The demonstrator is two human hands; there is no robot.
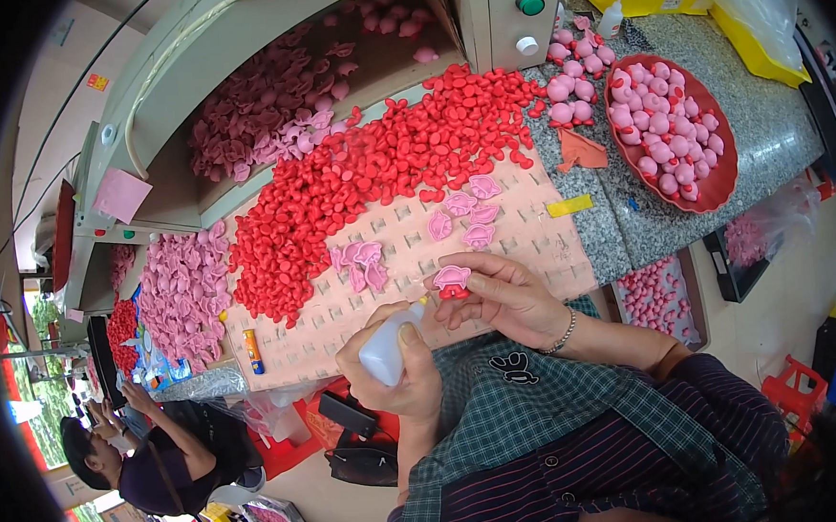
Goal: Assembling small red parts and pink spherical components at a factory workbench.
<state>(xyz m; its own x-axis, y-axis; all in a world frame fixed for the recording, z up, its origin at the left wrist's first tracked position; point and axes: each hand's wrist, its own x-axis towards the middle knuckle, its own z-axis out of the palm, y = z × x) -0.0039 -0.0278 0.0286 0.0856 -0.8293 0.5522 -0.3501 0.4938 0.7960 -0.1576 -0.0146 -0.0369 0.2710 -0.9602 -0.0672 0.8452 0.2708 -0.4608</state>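
Observation:
My left hand is wrapped round a translucent white squeeze bottle. The bottle's nozzle points toward a small pink moulded piece, which my right hand pinches between thumb and fingers. A red part sits against the lower side of this pink piece; whether the nozzle touches either one, I cannot tell. Beyond my hands, several loose pink pieces lie on the pale pink mat, with a small cluster of pink pieces to their left.
A long heap of red parts covers the mat's far side, and pink pieces pile up at left. A red bowl of pink balls stands on the granite top. An orange stick tube lies near the front edge. A co-worker works at left.

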